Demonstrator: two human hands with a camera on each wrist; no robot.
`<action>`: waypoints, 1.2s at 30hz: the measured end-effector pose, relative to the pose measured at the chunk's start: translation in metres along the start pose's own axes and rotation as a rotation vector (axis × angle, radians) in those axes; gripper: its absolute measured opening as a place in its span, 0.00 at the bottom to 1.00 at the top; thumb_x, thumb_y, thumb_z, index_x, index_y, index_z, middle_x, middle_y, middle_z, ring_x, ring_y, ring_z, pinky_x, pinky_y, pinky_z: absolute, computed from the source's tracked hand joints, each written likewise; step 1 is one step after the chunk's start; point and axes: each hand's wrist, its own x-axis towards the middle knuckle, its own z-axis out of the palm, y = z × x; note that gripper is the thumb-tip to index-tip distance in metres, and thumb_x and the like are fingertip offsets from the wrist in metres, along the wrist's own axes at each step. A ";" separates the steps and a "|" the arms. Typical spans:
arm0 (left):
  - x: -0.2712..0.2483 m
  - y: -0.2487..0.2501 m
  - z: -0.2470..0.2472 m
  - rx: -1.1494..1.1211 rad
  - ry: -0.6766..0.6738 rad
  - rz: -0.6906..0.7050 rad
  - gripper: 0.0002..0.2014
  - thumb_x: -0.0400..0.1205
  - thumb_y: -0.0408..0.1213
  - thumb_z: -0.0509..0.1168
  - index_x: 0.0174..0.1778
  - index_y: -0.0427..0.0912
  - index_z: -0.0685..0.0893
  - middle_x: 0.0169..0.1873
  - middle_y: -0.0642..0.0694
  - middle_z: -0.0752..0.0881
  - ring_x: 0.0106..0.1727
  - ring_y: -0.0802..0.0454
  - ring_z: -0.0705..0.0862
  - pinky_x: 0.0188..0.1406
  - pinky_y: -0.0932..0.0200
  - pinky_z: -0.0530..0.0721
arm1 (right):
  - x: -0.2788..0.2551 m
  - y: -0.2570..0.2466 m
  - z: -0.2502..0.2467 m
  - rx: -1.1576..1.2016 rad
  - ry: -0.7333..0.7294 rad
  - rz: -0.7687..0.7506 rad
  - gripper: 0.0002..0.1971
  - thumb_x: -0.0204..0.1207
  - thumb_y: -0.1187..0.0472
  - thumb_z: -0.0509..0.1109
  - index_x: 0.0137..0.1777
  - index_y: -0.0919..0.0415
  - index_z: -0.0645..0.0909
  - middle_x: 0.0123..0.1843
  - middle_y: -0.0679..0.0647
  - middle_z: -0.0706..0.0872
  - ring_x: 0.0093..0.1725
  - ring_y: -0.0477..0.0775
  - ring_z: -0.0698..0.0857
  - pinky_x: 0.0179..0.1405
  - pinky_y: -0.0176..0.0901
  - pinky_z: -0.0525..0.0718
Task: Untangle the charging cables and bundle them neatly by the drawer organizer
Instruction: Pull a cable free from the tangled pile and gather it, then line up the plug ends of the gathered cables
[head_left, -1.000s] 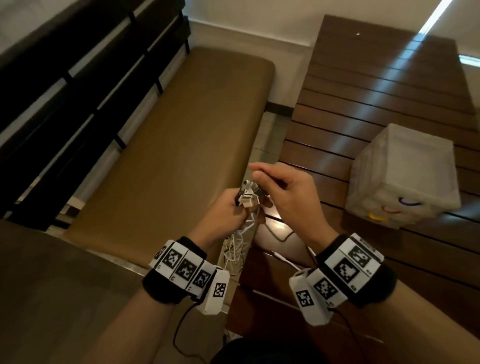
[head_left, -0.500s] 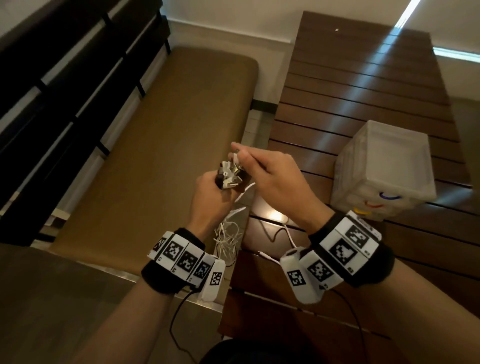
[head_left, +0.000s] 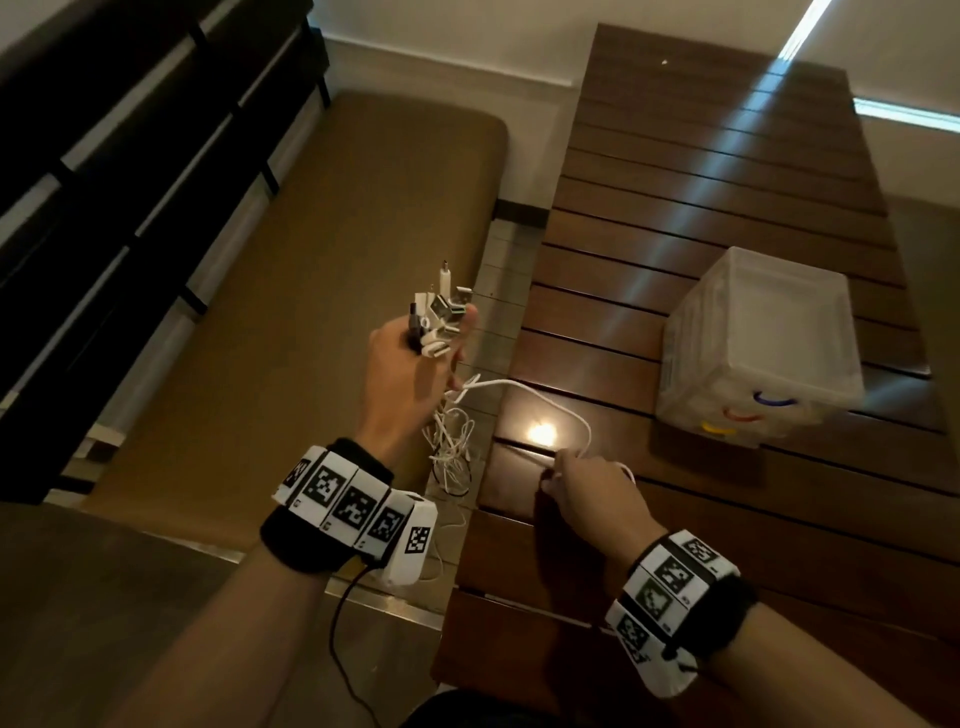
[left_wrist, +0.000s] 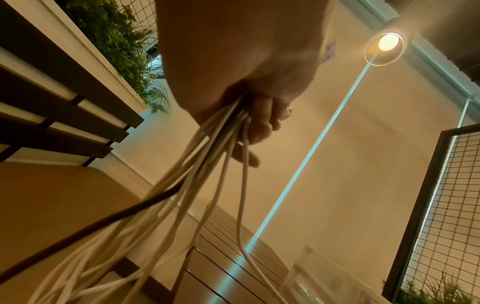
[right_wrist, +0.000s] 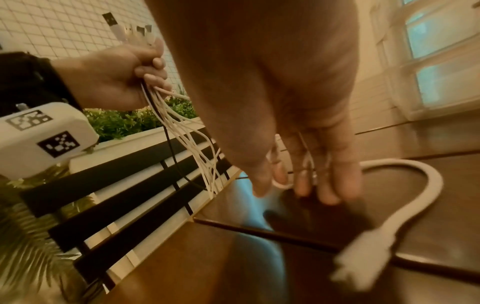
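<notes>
Several white cables (head_left: 451, 441) and one black, plugs (head_left: 440, 312) fanned upward.

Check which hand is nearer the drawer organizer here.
Right. The right hand is down on the table, short of the drawer organizer; the left hand holds the cable bundle off the table's edge.

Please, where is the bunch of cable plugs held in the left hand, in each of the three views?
Head: plugs at centre, above the left hand.
Left wrist: not in it; only cords leaving the fist.
Right wrist: upper left.
Shared landmark: slatted wooden table.
</notes>
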 end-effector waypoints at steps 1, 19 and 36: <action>0.002 0.002 -0.002 -0.008 0.023 0.021 0.17 0.74 0.61 0.65 0.28 0.51 0.81 0.23 0.54 0.83 0.21 0.57 0.79 0.22 0.61 0.76 | 0.004 -0.003 -0.003 0.030 0.052 -0.031 0.13 0.85 0.52 0.61 0.57 0.61 0.78 0.55 0.60 0.86 0.54 0.63 0.86 0.50 0.52 0.81; 0.018 0.003 -0.034 0.062 0.204 0.090 0.18 0.80 0.51 0.68 0.25 0.51 0.81 0.21 0.58 0.82 0.24 0.63 0.76 0.29 0.67 0.74 | 0.025 -0.065 -0.062 0.111 -0.207 -0.430 0.15 0.86 0.53 0.63 0.69 0.48 0.83 0.61 0.47 0.89 0.55 0.44 0.85 0.51 0.38 0.76; 0.025 -0.001 0.000 0.342 -0.236 0.066 0.42 0.67 0.83 0.51 0.71 0.63 0.78 0.75 0.57 0.71 0.76 0.61 0.69 0.76 0.48 0.71 | 0.026 -0.106 -0.117 0.977 0.151 -0.519 0.15 0.77 0.72 0.67 0.62 0.61 0.81 0.58 0.61 0.87 0.59 0.56 0.86 0.60 0.63 0.85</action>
